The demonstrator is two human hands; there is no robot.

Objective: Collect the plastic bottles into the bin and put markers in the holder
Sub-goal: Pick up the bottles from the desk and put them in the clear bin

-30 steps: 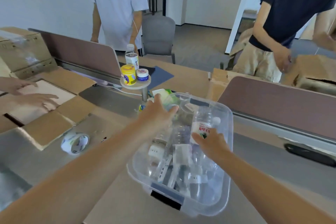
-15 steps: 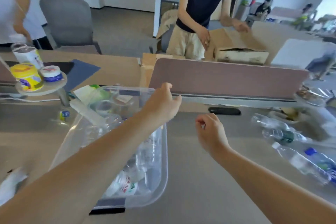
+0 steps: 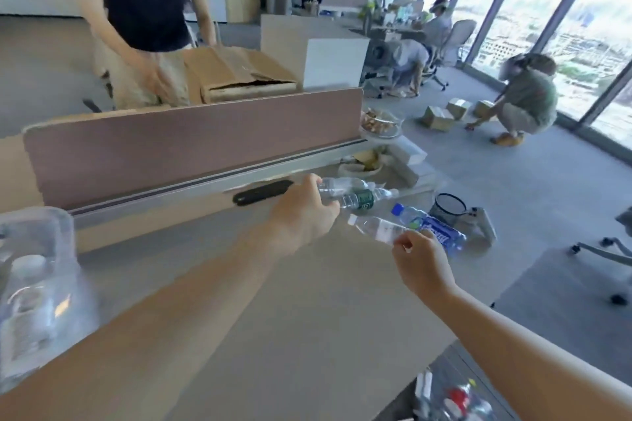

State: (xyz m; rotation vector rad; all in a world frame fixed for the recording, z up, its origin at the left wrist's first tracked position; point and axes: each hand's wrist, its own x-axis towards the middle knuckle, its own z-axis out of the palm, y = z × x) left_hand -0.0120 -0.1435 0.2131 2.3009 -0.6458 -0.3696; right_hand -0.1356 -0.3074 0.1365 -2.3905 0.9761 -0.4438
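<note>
Several plastic bottles lie at the far right end of the desk. My left hand [image 3: 302, 212] is closed on the base of a green-label bottle [image 3: 363, 197]; another clear bottle [image 3: 342, 184] lies right behind it. My right hand [image 3: 420, 260] grips the bottom end of a clear white-capped bottle [image 3: 378, 230]. A blue-label bottle [image 3: 432, 230] lies beside it, touching my fingers. The clear plastic bin [image 3: 51, 239] with bottles inside stands at the left edge. A black mesh holder [image 3: 448, 209] stands past the bottles.
A pink divider [image 3: 191, 143] runs along the desk's back, with a black flat object [image 3: 261, 193] at its foot. A person in a dark shirt handles a cardboard box [image 3: 239, 77] behind it. Blurred small items, one red [image 3: 458, 396], lie at the lower right.
The view swung right, away from the bin. Both hands left the bin, reached to the desk's right end and closed on bottles there.
</note>
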